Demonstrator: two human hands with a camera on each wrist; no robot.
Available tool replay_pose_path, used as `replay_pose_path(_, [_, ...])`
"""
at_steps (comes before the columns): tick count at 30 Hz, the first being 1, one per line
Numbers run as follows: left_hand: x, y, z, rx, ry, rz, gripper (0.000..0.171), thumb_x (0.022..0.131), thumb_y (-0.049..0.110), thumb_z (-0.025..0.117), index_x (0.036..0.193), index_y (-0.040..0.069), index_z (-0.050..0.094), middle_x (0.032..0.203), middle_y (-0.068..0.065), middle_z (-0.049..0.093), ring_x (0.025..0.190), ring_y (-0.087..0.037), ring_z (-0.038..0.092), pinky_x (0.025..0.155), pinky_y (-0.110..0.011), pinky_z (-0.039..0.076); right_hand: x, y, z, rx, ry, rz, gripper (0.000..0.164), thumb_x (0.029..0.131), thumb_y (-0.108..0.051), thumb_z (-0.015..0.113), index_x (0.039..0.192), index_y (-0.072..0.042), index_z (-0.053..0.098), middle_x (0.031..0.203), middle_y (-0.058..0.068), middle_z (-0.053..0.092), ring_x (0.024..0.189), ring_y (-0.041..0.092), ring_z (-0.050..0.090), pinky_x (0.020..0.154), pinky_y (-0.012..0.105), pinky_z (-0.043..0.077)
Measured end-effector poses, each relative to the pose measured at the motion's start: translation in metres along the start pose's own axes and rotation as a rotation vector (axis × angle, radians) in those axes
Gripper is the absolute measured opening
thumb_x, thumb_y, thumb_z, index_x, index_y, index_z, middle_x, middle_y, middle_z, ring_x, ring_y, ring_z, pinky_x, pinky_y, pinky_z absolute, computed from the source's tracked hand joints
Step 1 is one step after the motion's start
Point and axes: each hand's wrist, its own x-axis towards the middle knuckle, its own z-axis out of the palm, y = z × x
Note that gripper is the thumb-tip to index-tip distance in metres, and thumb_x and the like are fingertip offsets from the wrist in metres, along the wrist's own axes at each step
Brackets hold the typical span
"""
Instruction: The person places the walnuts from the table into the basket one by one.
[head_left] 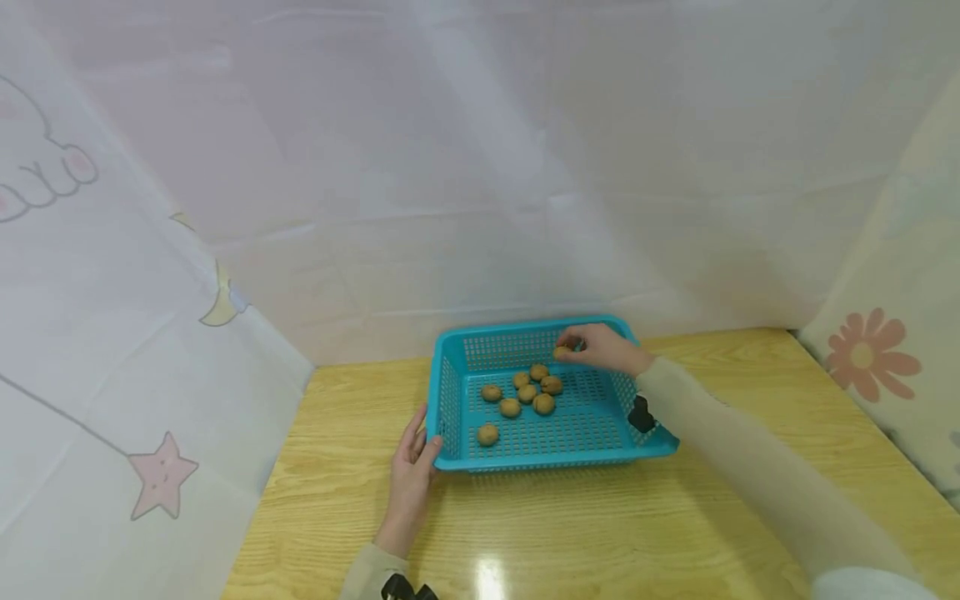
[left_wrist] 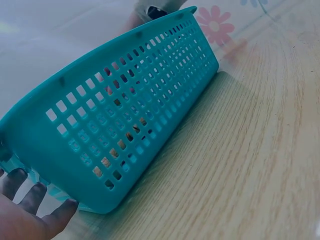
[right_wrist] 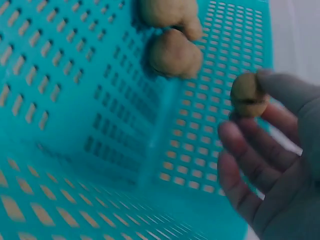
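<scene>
A turquoise plastic basket [head_left: 551,458] with slotted walls stands on the wooden table. Several walnuts [head_left: 527,393] lie loosely grouped on its floor, and one sits apart near the front left corner. My right hand [head_left: 603,346] is over the basket's back right part, pinching a walnut [right_wrist: 248,95] between thumb and fingers. At the basket's left end, my left hand [head_left: 412,475] grips the rim, thumb at the front left corner and the other fingers along the outside wall. In the left wrist view, its fingertips [left_wrist: 62,212] meet the basket's outer side.
The light wood table [head_left: 360,433] extends around the basket on the left, front and right. A pale cloth backdrop [head_left: 480,208] with printed figures hangs close behind the basket and down both sides.
</scene>
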Motion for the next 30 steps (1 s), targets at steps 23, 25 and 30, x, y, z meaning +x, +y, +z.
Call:
replay_pose_path(23, [-0.001, 0.002, 0.003, -0.01, 0.009, -0.006, 0.066, 0.107, 0.015, 0.06, 0.165, 0.015, 0.03, 0.162, -0.02, 0.041, 0.142, -0.038, 0.05, 0.1, -0.038, 0.058, 0.006, 0.009, 0.028, -0.143, -0.146, 0.216, 0.034, 0.101, -0.02, 0.07, 0.125, 0.003, 0.069, 0.121, 0.02, 0.07, 0.106, 0.035, 0.068, 0.087, 0.049, 0.059])
replay_pose_path(25, [-0.001, 0.002, 0.003, -0.011, 0.012, -0.009, 0.066, 0.107, 0.014, 0.06, 0.165, 0.015, 0.03, 0.162, -0.02, 0.042, 0.142, -0.038, 0.05, 0.1, -0.038, 0.057, 0.005, 0.008, 0.024, -0.139, -0.129, 0.192, 0.031, 0.1, -0.019, 0.071, 0.122, 0.003, 0.07, 0.119, 0.019, 0.071, 0.104, 0.033, 0.068, 0.087, 0.049, 0.059])
replay_pose_path(30, [0.0, 0.002, 0.002, -0.006, 0.016, -0.011, 0.066, 0.107, 0.015, 0.06, 0.166, 0.013, 0.029, 0.162, -0.018, 0.042, 0.142, -0.037, 0.049, 0.101, -0.039, 0.057, -0.001, 0.0, 0.006, -0.12, -0.041, 0.114, 0.027, 0.1, -0.019, 0.069, 0.119, 0.001, 0.072, 0.114, 0.016, 0.073, 0.103, 0.032, 0.069, 0.088, 0.05, 0.058])
